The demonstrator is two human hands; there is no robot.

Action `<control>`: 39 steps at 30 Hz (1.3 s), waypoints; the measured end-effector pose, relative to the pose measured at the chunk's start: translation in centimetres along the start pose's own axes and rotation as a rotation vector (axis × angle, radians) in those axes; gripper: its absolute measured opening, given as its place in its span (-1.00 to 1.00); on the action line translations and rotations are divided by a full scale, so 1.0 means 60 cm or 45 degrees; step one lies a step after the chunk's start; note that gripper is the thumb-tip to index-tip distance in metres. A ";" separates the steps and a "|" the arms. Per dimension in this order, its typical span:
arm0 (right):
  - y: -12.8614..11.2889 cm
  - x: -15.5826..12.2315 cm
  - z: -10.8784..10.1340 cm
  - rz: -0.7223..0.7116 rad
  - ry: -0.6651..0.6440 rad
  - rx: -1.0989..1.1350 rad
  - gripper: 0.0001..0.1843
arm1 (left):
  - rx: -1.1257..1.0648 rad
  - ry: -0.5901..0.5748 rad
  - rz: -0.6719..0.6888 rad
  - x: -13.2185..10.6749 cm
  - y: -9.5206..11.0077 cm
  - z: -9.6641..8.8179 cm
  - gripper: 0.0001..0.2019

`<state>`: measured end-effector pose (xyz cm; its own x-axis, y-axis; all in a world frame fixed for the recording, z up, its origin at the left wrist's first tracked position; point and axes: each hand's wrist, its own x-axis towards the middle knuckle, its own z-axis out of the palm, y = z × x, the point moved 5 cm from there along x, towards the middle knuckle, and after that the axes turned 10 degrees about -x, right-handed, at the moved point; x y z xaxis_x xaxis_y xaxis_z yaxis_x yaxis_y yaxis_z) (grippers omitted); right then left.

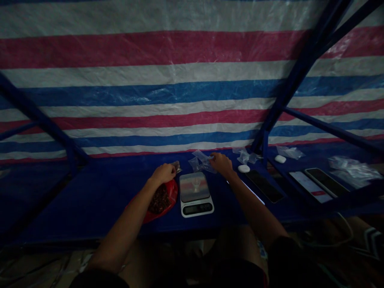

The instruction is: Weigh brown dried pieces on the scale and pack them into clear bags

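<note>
My left hand is closed on a small clear bag with something brownish in it, above the far side of a red plastic bag. Small dark reddish-brown pieces fill the red bag; my forearm covers part of it. Between my hands a white kitchen scale lies on the table, with a small clear object on its plate. Beyond the scale, my right hand pinches the edge of a clear plastic bag in a small loose pile.
Right of my right forearm are a white rounded case, a dark phone and more clear bags. Farther right lie two phones, another white case and a heap of bags. Blue metal posts and striped sheeting bound the blue table.
</note>
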<state>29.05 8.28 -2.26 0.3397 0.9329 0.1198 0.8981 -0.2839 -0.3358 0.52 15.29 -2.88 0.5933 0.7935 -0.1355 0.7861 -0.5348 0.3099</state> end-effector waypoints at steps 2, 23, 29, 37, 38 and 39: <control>0.011 0.005 0.012 0.017 0.017 0.024 -0.69 | -0.031 -0.001 -0.003 -0.003 -0.005 0.001 -0.76; -0.066 -0.073 -0.071 -0.213 0.341 0.837 -0.64 | -0.689 0.443 0.222 -0.065 0.030 -0.096 -0.69; -0.227 -0.186 -0.069 -0.862 0.369 0.805 -0.82 | -1.231 0.501 -0.006 -0.150 -0.013 -0.119 -0.56; -0.316 -0.255 0.033 -1.351 0.177 0.426 -0.73 | -1.370 0.558 -0.036 -0.238 -0.051 -0.074 -0.46; -0.317 -0.256 0.038 -1.370 0.187 0.383 -0.73 | -1.357 0.557 -0.028 -0.242 -0.051 -0.071 -0.46; -0.318 -0.256 0.041 -1.386 0.202 0.347 -0.73 | -1.345 0.558 -0.016 -0.245 -0.051 -0.069 -0.47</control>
<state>6.01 -0.08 0.01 -0.5361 0.6101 0.5834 0.6534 0.7375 -0.1707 -11.31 6.45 2.05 0.3120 0.9409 0.1316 0.1302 -0.1795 0.9751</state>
